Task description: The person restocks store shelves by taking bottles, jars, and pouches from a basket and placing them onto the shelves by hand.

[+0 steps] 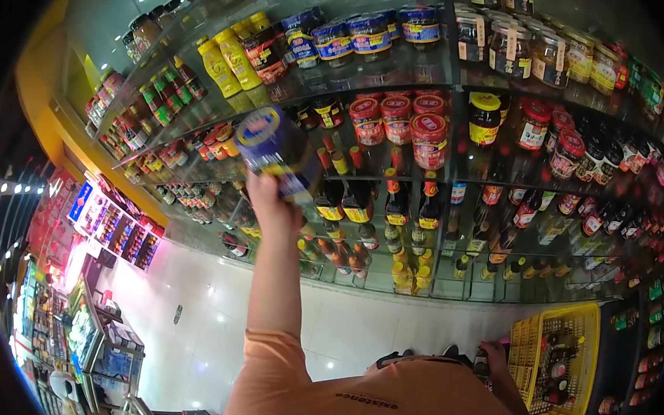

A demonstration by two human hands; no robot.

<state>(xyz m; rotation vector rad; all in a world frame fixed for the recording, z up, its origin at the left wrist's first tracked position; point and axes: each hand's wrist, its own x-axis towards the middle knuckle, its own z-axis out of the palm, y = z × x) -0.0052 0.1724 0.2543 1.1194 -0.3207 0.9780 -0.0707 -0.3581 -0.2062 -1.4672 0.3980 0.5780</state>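
Note:
A jar with a blue lid (275, 146) is held up in front of the shelves, slightly blurred. Around its lower side are the fingers of my left hand (267, 196), with the arm stretched out. Similar blue-lidded jars (371, 36) stand on the upper glass shelf, and red-lidded jars (397, 120) are on the shelf below. Down at the lower right, my right hand (495, 356) is beside a yellow basket (519, 352), close to a dark jar (481, 362); its fingers are too small and dim to make out.
Glass shelves (340, 89) with bottles and jars fill the front and right. Several bottles (561, 368) lie in the basket. Pale floor tiles (194, 307) extend below the shelves, and display counters (89, 336) stand at the left.

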